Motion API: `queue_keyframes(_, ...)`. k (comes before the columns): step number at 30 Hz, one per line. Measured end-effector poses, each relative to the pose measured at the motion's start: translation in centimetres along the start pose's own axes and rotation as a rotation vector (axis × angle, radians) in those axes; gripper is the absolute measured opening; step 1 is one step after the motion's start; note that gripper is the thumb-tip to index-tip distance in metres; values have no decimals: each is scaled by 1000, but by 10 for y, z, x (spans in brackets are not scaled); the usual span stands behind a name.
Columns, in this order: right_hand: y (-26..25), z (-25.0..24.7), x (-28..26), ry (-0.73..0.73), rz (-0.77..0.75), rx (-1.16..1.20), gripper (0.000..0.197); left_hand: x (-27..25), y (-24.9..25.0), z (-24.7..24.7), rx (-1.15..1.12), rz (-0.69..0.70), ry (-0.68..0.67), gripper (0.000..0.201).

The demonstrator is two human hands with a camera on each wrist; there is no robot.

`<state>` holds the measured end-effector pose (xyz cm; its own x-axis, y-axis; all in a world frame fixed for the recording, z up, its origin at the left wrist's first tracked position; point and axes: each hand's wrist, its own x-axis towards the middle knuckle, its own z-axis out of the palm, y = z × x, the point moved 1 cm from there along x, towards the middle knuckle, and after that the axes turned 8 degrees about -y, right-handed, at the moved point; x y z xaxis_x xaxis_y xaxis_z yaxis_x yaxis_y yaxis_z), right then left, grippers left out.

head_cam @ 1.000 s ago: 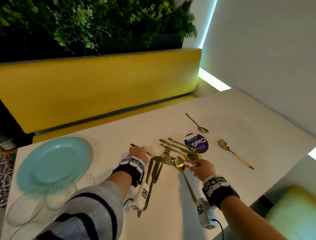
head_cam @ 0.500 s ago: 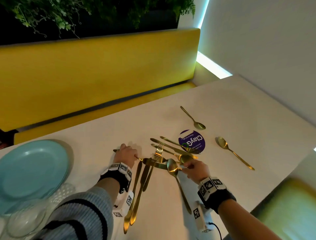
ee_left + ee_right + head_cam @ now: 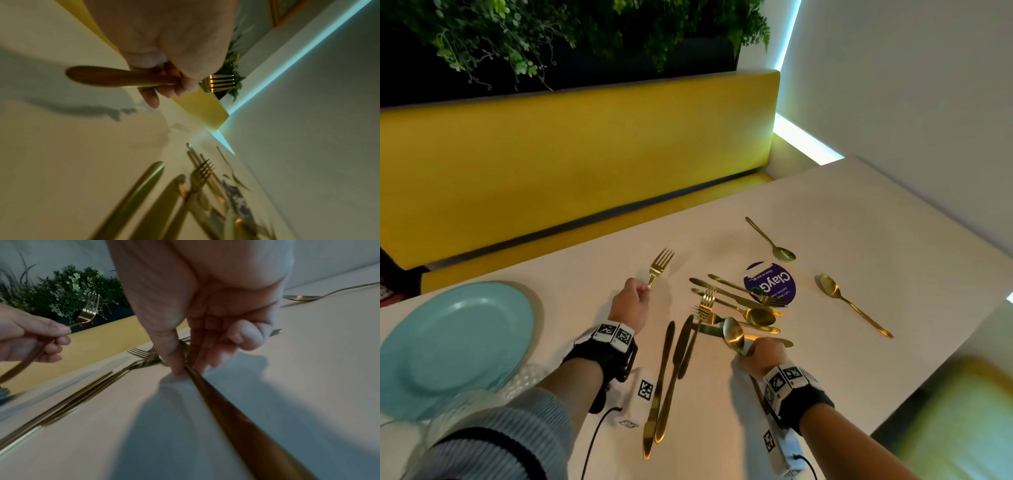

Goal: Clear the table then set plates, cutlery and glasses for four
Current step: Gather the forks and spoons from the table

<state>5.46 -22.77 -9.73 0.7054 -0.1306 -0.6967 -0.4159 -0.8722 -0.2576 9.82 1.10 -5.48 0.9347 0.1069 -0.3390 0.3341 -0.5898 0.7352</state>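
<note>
Tabletop cutlery pile lies between both hands.

A purple round sticker, its small print too blurred to read, faces a yellow bench under green foliage.

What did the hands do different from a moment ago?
The left hand had been resting on the table by the cutlery pile; now it has lifted a gold fork clear, tines pointing away. The right hand still pinches the spoon at the pile's near edge. The two lone spoons, purple sticker and blue plate stayed put.
</note>
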Motion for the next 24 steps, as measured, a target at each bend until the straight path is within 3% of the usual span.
queue_keyframes(7,-4,3,-10,-49,-12,30,17,-11,17,14,-91,-115,-147,23)
queue_keyframes(12,-30,-20,-27,-97,-146,347,11,-17,23,19,-379,-148,-265,30)
queue_keyframes(17,-68,-51,-36,-132,-252,693,10,-25,44,20,-735,-197,-527,33)
queue_keyframes(19,-81,-59,-37,-137,-269,749,11,-29,50,21,-769,-176,-553,29)
queue_keyframes(24,-100,-59,-32,-167,-271,820,10,-30,48,27,-772,-115,-463,14)
